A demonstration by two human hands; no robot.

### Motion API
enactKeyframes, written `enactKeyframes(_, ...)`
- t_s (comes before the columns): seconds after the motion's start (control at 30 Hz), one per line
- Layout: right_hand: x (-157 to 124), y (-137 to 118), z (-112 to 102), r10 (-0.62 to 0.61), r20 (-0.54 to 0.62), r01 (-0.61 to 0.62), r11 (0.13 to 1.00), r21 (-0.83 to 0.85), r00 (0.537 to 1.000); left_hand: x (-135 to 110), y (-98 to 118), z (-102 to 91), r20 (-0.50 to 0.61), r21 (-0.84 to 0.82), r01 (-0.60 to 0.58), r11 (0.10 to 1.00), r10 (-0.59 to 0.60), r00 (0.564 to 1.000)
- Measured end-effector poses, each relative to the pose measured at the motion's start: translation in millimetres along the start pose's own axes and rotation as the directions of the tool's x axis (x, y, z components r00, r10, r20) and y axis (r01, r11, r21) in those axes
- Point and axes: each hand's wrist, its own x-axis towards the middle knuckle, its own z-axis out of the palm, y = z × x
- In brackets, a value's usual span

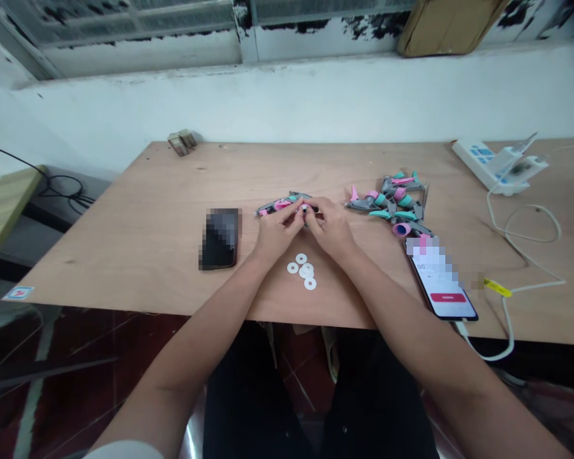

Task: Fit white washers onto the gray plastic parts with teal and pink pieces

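My left hand [277, 233] and my right hand [332, 229] meet at their fingertips above the middle of the plywood table [124, 248]. Between them they pinch a grey and pink plastic part [278, 205], and a small white ring [305, 208] shows at the fingertips. Its exact fit is hidden by my fingers. Several white flat washers [303, 271] lie just below my hands. A heap of grey, pink and teal plastic parts [387, 204] sits to the right of my right hand.
A black phone [220, 239] lies left of my hands, and a lit phone [440, 287] with a cable lies to the right. A white power strip [483, 164] stands at the back right, with a looped white cable. A small stack of objects [180, 141] stands at the back left corner.
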Motion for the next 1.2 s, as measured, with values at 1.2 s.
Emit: enactKeyframes(1.2,11,38,-18,0.511,-0.160,-0.495,0.859,0.133,0.844,3,12,-18.3,-0.105,0.276,0.011,0.961,0.019,0.994)
